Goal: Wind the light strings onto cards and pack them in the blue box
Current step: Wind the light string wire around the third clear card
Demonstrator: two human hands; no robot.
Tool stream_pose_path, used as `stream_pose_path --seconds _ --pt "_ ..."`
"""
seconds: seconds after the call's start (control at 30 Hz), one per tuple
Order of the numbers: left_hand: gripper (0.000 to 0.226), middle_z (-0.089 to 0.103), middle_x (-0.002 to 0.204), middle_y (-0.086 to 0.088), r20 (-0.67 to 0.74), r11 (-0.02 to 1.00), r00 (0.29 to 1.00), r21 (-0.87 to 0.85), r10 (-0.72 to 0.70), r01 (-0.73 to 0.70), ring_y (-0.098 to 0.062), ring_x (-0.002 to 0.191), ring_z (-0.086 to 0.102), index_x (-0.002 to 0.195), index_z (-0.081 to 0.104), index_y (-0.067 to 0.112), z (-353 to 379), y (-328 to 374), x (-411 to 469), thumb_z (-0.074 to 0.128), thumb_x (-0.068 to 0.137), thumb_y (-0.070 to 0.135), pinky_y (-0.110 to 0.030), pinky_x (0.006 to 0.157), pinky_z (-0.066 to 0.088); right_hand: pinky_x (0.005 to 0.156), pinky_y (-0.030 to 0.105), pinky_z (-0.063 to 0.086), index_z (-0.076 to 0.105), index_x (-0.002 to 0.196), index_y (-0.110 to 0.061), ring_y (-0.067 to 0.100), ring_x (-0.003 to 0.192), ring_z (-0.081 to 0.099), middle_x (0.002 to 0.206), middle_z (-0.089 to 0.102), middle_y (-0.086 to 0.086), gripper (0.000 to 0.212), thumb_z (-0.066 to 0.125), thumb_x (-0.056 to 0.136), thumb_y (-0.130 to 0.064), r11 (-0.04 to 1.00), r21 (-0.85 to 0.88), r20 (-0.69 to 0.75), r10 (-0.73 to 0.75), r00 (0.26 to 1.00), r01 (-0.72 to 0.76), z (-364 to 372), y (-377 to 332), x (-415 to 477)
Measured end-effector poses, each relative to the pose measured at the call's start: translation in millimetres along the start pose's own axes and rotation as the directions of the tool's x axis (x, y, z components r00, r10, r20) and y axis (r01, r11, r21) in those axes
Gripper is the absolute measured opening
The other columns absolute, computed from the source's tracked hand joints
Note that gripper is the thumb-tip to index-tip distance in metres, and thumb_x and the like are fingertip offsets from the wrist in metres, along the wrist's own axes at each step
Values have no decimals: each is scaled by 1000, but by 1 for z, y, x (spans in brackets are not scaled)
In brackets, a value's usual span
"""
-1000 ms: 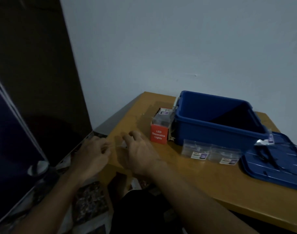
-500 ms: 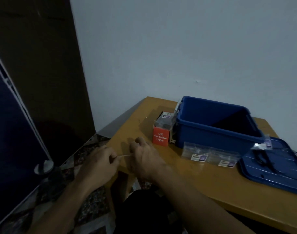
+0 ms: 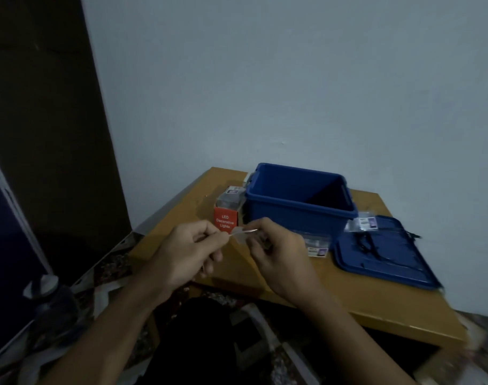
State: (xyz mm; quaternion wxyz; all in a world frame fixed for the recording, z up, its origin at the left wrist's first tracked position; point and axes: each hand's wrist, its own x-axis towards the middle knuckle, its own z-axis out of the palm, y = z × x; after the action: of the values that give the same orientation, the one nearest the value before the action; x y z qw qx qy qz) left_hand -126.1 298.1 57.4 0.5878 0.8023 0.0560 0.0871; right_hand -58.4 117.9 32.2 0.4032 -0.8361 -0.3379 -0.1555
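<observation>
Head view: both hands pinch a light string above the near edge of the counter.

We note the left hand (image 3: 190,251) with its fingers curled, the grip closed tight on one end of a thin, pale light string (image 3: 241,233). The right hand (image 3: 276,254) pinches the other end, its grip likewise closed. The strand runs short and level between them, raised off the counter (image 3: 376,295); its detail is too blurred to read. Behind the hands a red carton (image 3: 225,220) printed "LED Decorative Lights" stands just beside the blue box (image 3: 298,207). The box is open, and we cannot tell what lies on its dark floor. Its lid (image 3: 390,268) lies flat to the right with a black cord (image 3: 367,244) on it. A clear packet (image 3: 317,245) lies in front of the box.
</observation>
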Motion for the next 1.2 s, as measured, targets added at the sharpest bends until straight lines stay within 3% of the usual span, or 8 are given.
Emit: stream_pose_path --seconds 0.1,0.23,0.33,0.53,0.67,0.8,0.93,1.2 --pt "28 61 65 -9 62 996 997 -88 38 -32 -21 61 58 87 63 -5 20 24 -8 63 95 21 -28 57 51 63 13 46 65 101 -30 1 76 62 80 66 -15 9 65 96 -22 994 95 -55 67 996 -61 -39 -6 -15" --pt "26 53 59 -7 122 990 985 -83 122 -113 -20 54 50 83 65 2 42 55 -21 63 95 25 -27 50 43 68 39 58 66 101 -31 11 74 66 82 69 -8 7 64 97 -26 967 227 -86 137 987 -114 -82 -10 -36" --pt "31 47 56 -2 173 986 974 -107 146 -129 -15 49 41 80 67 6 56 79 -34 65 90 36 -23 45 35 69 47 59 66 103 -27 18 73 69 83 70 1 8 64 97 -22 936 332 -121 168 978 -120 -109 -20 -53" --pt "42 46 45 14 148 990 980 -52 136 -129 -3 38 41 74 62 16 91 102 -47 66 80 58 -26 48 30 72 44 61 66 106 -20 24 72 70 78 71 9 12 65 95 -18 868 490 -197 198 960 -78 -142 -33 -79" --pt "53 50 50 13 62 991 990 13 129 -130 -4 44 43 100 64 29 113 102 -47 65 71 73 -22 45 32 69 34 62 65 108 -11 26 74 72 86 74 11 15 65 93 -13 780 618 -194 269 943 -96 -152 -35 -89" --pt "45 67 60 12 187 988 972 37 139 -149 -3 56 60 96 75 26 125 104 -51 61 79 66 -27 56 43 72 37 62 65 111 -9 30 78 73 92 75 15 19 64 93 -16 659 740 -151 357 922 -135 -155 -30 -97" --pt "42 76 90 -8 206 985 964 9 167 -173 -27 92 70 92 78 20 132 101 -51 66 81 59 -53 91 51 72 36 63 67 111 -9 31 81 75 94 76 13 24 62 91 -20 565 808 -94 405 909 -168 -159 -24 -104" --pt "36 77 91 -4 165 978 966 33 200 -208 -21 91 71 95 77 23 143 104 -54 69 81 56 -55 94 51 67 34 62 71 109 -8 27 75 73 92 75 10 33 62 87 -31 605 746 -24 442 897 -278 -174 -11 -109"
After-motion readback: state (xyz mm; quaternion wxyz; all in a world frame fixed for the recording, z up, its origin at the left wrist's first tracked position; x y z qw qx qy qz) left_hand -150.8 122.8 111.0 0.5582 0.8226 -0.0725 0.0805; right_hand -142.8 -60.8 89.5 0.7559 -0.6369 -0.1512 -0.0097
